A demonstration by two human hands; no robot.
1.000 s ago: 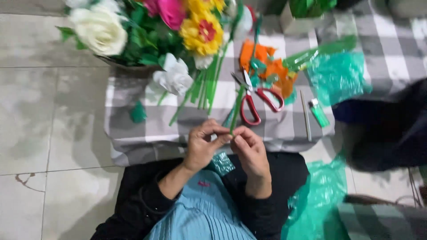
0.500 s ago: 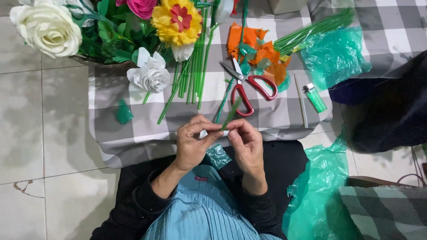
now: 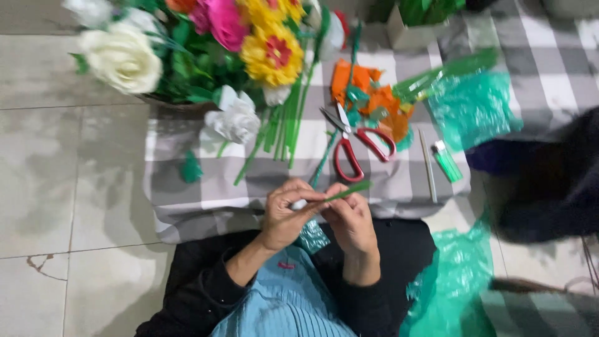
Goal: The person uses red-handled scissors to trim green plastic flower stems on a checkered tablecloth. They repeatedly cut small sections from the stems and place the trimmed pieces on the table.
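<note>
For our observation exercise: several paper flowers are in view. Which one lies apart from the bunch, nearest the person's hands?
The small white flower lying on the checked cloth, below the bunch. The cream rose, pink flower and yellow flower sit higher, farther away.

Both hands met just above the lap, the left hand (image 3: 284, 215) and right hand (image 3: 350, 218) pinching a thin green stem (image 3: 349, 190) between their fingers (image 3: 312, 198). Just beyond them, red-handled scissors (image 3: 355, 146) lay on a checked cloth (image 3: 187, 200) beside orange paper scraps (image 3: 368, 93). Far left stood paper flowers (image 3: 187, 43); to the right lay a green lighter (image 3: 447, 161) and a green plastic bag (image 3: 471, 109).
</note>
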